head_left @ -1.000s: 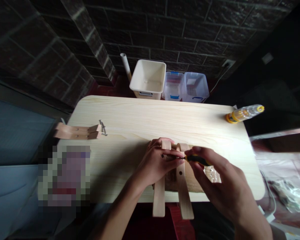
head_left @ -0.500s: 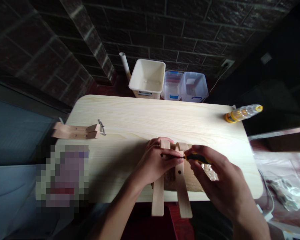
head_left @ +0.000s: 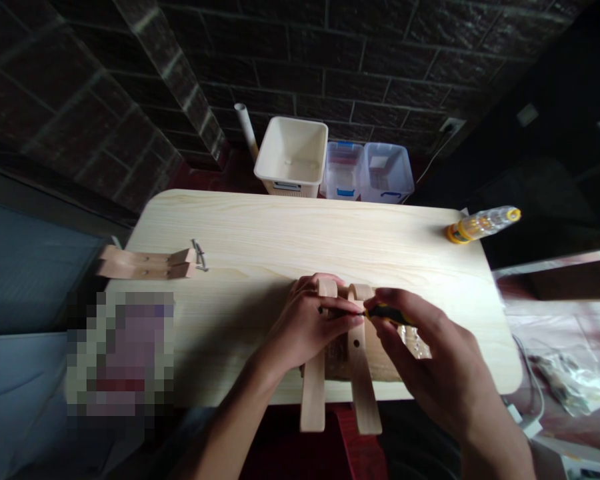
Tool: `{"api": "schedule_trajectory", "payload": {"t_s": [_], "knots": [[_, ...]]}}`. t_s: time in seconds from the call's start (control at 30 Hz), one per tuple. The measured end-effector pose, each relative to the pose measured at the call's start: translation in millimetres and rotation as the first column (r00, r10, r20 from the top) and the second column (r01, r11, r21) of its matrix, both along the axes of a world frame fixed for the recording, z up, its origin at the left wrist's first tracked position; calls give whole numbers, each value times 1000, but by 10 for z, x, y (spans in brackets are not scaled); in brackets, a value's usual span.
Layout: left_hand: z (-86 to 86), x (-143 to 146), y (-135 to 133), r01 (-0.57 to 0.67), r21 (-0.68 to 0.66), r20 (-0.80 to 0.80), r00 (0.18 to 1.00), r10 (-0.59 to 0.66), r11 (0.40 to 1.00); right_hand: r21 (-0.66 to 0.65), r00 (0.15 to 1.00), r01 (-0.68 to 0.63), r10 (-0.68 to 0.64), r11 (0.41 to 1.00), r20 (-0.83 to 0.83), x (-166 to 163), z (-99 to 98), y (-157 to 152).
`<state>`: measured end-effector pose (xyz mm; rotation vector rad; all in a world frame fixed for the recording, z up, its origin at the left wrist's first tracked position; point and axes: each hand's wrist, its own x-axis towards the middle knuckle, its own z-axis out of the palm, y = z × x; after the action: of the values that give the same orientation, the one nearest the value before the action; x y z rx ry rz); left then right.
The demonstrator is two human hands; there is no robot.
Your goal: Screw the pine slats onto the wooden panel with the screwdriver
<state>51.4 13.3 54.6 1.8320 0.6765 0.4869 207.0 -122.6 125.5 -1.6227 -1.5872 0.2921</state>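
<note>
Two pale wooden slats (head_left: 363, 373) stand side by side on a wooden block at the near edge of the table (head_left: 290, 233), overhanging it. My left hand (head_left: 313, 327) is closed round the left slat near its rounded top, fingers pressed against a dark screw. My right hand (head_left: 430, 360) grips a screwdriver with a black and yellow handle (head_left: 385, 311), its tip pointing left at the screw between the slats.
Another pair of wooden pieces (head_left: 145, 264) and loose screws (head_left: 199, 255) lie at the table's left. A clear yellow-capped tube (head_left: 483, 224) rests at the far right corner. A cream bin (head_left: 293, 157) and clear boxes (head_left: 370, 173) stand behind. Plastic bags (head_left: 565, 380) lie right.
Both hands stay on the slats and screwdriver with only slight shifts. The view has drifted a little, so everything sits slightly higher and further left.
</note>
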Motion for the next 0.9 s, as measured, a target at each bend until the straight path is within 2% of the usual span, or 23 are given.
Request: {"api": "schedule_trajectory", "payload": {"t_s": [0.2, 0.4, 0.6, 0.9], "knots": [[5, -8, -4, 1, 1, -10, 1000, -1, 1000, -39, 997, -27, 24, 999, -74, -37, 47, 4], [86, -12, -5, 18, 30, -93, 996, -15, 999, -90, 986, -109, 97, 990, -136, -66, 110, -15], [1, -5, -3, -3, 15, -51, 999, 4, 1000, -8, 994, -75, 75, 997, -78, -54, -18, 16], [-96, -29, -15, -10, 7, -30, 1000, 10, 1000, -11, 995, -51, 50, 999, -84, -44, -105, 42]]}}
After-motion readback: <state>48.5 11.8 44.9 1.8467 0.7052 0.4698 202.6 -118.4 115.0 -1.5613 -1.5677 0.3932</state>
